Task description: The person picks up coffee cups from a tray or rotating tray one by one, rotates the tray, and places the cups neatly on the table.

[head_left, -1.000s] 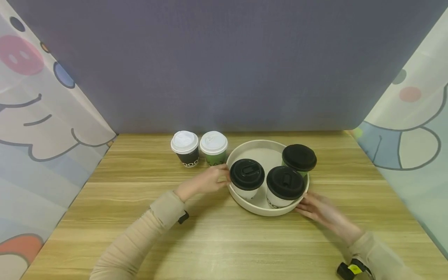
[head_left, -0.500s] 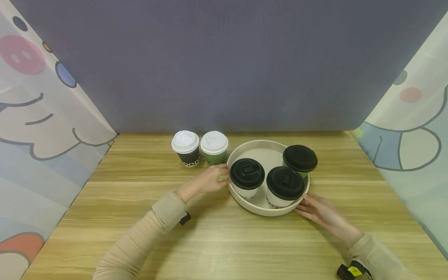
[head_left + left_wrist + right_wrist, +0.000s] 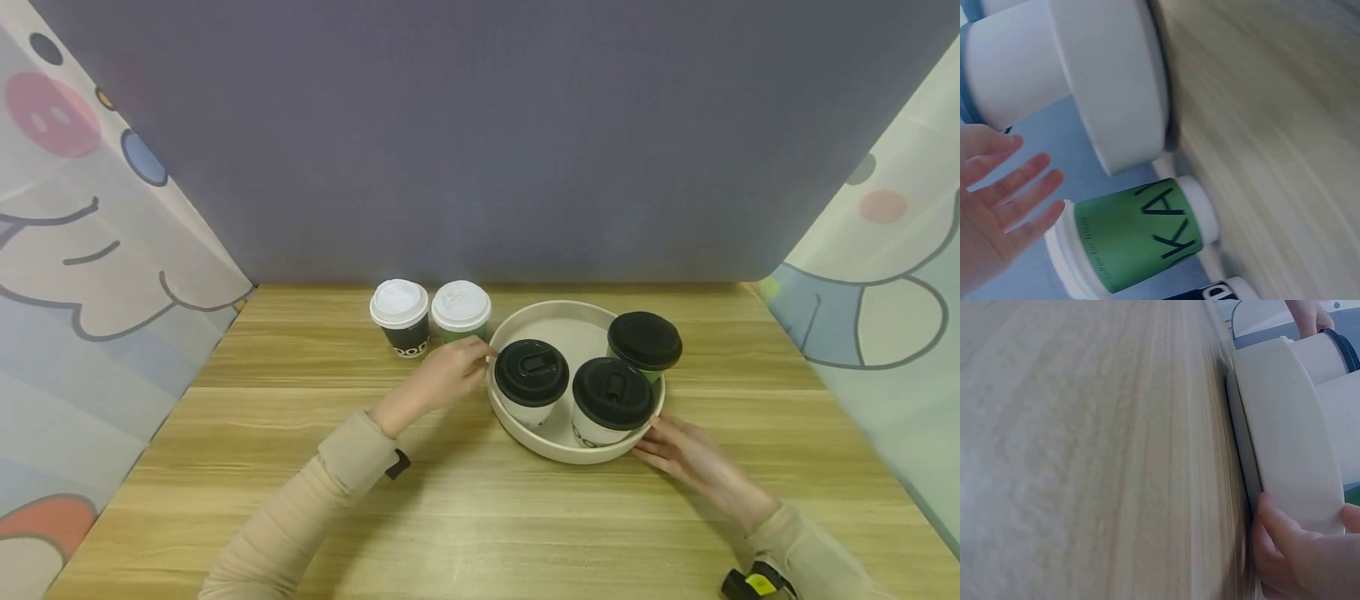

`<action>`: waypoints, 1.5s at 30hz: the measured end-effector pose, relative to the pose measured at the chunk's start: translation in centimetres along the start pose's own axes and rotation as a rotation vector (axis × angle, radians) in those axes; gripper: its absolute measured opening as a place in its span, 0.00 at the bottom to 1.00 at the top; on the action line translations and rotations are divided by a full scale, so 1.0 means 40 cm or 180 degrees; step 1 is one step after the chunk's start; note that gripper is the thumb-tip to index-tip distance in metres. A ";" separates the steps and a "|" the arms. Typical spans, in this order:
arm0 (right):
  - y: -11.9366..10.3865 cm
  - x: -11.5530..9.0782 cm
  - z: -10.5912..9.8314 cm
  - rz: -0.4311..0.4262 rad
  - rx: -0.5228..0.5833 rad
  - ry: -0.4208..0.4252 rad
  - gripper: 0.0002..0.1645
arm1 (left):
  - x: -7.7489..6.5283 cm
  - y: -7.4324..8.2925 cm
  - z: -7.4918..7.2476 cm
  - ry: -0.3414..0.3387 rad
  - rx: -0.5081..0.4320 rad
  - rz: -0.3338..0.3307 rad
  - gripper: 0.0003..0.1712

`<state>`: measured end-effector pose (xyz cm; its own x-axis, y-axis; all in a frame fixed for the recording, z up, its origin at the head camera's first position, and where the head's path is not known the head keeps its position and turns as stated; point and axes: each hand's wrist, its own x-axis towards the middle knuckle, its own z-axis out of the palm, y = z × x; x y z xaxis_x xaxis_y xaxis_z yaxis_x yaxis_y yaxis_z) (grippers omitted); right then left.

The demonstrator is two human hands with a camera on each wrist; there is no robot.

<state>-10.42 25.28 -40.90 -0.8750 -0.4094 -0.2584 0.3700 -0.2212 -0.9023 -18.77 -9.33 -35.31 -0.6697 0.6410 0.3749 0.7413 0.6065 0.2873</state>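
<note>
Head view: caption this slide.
Right grip on a tray holding three black-lidded cups, two white-lidded cups beside it.

A wood-grained table (image 3: 517,533) bore a round cream tray (image 3: 570,335); left of the tray stood a white-lidded green cup (image 3: 461,307), and farther left from the tray, a white-lidded dark cup (image 3: 402,315), both upright

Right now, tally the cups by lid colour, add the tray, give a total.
Black-lidded cups: 3
White-lidded cups: 2
Tray: 1
Total: 6
</note>
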 end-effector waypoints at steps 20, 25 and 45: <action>0.001 0.001 0.001 0.0031 -0.0026 0.0059 0.42 | 0.039 0.066 -0.063 0.0151 0.0133 0.0066 0.16; 0.005 0.002 0.002 0.0052 0.0015 0.0053 0.42 | 0.049 0.085 -0.064 0.0091 0.0197 0.0141 0.16; 0.001 -0.001 0.002 0.0158 -0.0088 0.0176 0.43 | 0.092 0.144 -0.043 -0.0532 0.0480 0.0347 0.32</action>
<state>-10.35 25.23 -40.91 -0.8720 -0.3696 -0.3211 0.4053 -0.1769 -0.8969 -16.90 -4.29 -30.76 -0.5934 0.7677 0.2419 0.8031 0.5849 0.1137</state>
